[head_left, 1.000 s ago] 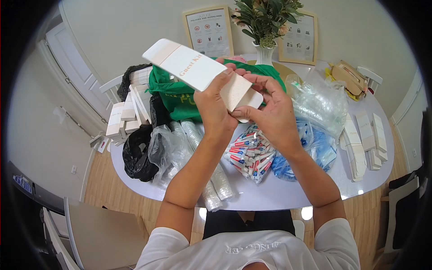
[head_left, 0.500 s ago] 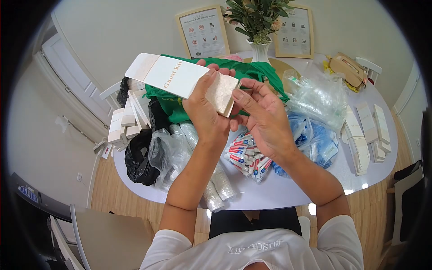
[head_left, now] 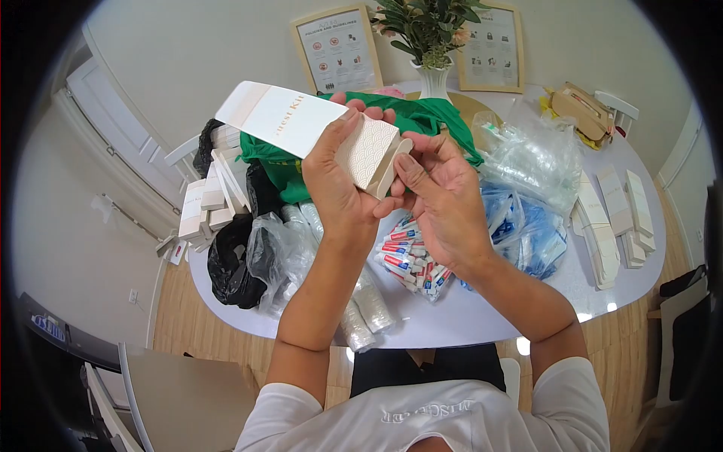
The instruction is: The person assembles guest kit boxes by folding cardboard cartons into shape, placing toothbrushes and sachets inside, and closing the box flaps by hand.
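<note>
White, blush and gold on the box [head_left: 290, 124].
A pale pink band crosses its white panel, the lettering is gold, and cream scallops pattern the end. Elsewhere: a bright green bag [head_left: 422, 113], a black plastic bag [head_left: 232, 264], small tubes [head_left: 403, 261] in red, white and blue, a blue bundle [head_left: 536, 233], a lavender-white tabletop [head_left: 444, 328], a white vase [head_left: 433, 81], green leaves [head_left: 425, 26], peach flowers [head_left: 461, 35] and a tan wood-grain floor [head_left: 602, 350].
</note>
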Motion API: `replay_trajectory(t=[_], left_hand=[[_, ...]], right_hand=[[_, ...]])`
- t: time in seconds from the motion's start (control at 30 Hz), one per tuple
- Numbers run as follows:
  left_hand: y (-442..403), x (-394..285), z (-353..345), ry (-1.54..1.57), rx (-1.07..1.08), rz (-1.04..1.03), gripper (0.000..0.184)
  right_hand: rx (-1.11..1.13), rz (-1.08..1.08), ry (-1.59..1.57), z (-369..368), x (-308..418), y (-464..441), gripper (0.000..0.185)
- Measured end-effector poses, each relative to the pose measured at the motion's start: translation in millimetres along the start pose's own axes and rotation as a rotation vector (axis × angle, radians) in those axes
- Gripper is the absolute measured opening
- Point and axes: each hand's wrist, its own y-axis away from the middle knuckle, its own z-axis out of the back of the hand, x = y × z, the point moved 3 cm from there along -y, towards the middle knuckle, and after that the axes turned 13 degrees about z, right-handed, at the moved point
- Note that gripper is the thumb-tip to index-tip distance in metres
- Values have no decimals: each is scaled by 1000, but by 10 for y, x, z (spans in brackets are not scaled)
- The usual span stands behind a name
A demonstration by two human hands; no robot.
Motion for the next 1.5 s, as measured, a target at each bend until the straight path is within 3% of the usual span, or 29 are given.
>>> replay_trajectory(t=[0.47,0.73,0.97,1.17,1.23,1.5], left_hand=[[50,-51,-103,-180,98,-30,43],[-41,-81,-44,-96,164,183,41],[-58,16,-33,-90,181,201,35],[-146,-6,43,-47,205,293,35],[-122,-28,25,-35,167,327,34],[-135,83,14,-100,207,298,28]], right_hand=[[48,69,-18,-51,78,-10,18],[105,158,159,-30,48,-30,24],[113,247,219,68,4,-80,26],[190,255,276,76,-93,-144,44],[277,412,382,37,-112,-116,56],[199,310,371,96,-80,-146,63]])
